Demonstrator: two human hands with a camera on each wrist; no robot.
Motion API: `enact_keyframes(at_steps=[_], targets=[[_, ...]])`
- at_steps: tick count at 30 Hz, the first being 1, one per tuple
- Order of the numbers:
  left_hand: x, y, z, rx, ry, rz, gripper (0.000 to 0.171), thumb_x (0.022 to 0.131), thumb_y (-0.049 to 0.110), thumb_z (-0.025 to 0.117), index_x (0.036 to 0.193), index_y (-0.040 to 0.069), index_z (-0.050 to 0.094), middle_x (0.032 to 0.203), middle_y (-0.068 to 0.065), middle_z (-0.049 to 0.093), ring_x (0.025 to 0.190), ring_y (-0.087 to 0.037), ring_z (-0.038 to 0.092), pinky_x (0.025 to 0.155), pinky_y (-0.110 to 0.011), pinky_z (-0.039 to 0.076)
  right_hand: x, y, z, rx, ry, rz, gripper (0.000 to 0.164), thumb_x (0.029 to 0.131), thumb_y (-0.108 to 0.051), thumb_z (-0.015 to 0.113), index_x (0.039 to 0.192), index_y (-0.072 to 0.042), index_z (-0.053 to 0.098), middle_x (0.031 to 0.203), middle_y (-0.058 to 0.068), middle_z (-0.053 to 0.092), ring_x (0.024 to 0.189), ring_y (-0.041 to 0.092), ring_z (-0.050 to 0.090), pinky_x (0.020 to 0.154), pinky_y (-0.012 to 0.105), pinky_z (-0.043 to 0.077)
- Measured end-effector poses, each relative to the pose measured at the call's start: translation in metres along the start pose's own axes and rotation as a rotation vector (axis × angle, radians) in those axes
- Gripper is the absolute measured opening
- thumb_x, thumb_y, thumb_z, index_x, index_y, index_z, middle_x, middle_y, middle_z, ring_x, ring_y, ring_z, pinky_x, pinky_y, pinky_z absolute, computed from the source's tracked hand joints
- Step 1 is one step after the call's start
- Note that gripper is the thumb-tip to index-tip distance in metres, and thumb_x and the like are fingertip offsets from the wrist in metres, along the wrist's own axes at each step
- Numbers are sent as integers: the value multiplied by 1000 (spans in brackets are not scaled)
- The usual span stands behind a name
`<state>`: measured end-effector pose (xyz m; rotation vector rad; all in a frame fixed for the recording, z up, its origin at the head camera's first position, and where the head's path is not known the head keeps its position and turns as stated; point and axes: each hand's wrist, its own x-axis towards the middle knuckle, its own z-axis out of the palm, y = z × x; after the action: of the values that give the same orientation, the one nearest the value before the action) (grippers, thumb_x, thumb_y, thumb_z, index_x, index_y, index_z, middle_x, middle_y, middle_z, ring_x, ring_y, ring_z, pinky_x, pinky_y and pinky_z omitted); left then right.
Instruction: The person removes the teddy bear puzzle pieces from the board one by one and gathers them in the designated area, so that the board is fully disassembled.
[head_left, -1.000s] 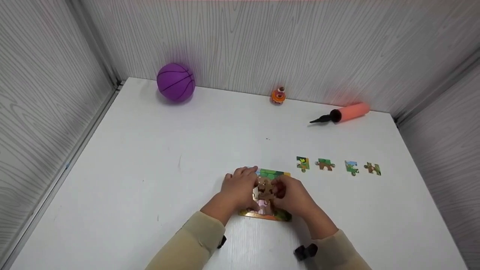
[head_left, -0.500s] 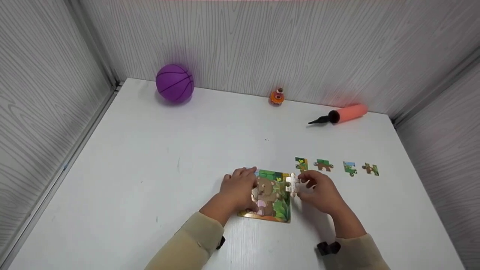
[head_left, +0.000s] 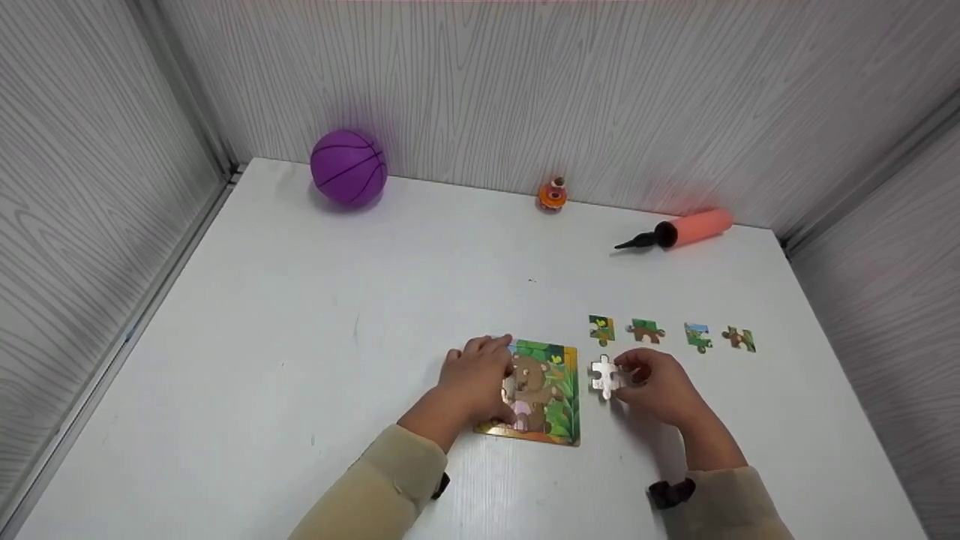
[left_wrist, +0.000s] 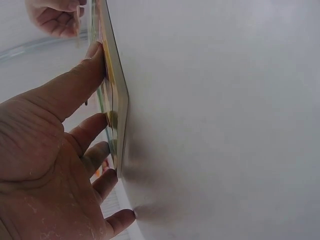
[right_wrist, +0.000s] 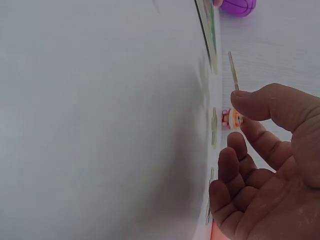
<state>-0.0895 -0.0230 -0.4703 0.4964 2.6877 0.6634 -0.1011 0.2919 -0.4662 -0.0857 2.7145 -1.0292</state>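
Observation:
A square jigsaw puzzle (head_left: 534,390) with a brown bear picture lies on the table, its left part covered by my left hand (head_left: 478,379). In the left wrist view, the thumb (left_wrist: 82,77) and spread fingertips of that hand rest along the edge of the puzzle. My right hand (head_left: 660,386) pinches a puzzle piece (head_left: 604,377) between thumb and fingers, just right of the puzzle. The piece looks pale and shiny in the head view. Seen edge-on in the right wrist view, the piece (right_wrist: 233,71) is held up off the table.
Several loose puzzle pieces (head_left: 646,331) lie in a row beyond my right hand. Along the back wall stand a purple ball (head_left: 349,169) and a small orange toy figure (head_left: 553,195). An orange hand pump (head_left: 697,227) with a black nozzle lies at the back right.
My right hand has moved from over the puzzle out to the right, bringing the pinched piece away from it. The left hand stays on the puzzle's left side.

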Motion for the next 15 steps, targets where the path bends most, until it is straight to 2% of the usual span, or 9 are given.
enact_keyframes(at_steps=[4, 9, 15], targets=[[0, 0, 0, -2, -3, 4, 62, 77, 47, 96, 124, 18, 68, 173, -1, 30, 157, -31, 25, 116, -56, 33, 2, 5, 0, -17, -15, 30, 39, 82, -2, 83, 120, 0, 72, 104, 10, 67, 94, 26, 58, 79, 38, 51], [1, -3, 2, -9, -5, 2, 59, 77, 46, 95, 122, 19, 68, 173, 0, 30, 158, -30, 24, 115, -56, 32, 4, 7, -1, -25, -28, 12, 38, 84, -2, 83, 119, 3, 72, 102, 11, 67, 91, 26, 56, 78, 39, 49], [2, -2, 2, -24, 0, -4, 59, 77, 46, 96, 122, 19, 69, 173, 0, 30, 158, -31, 24, 116, -56, 31, 7, 9, 0, -45, -38, 13, 36, 85, -6, 85, 118, 1, 73, 103, 9, 66, 92, 26, 55, 78, 39, 49]])
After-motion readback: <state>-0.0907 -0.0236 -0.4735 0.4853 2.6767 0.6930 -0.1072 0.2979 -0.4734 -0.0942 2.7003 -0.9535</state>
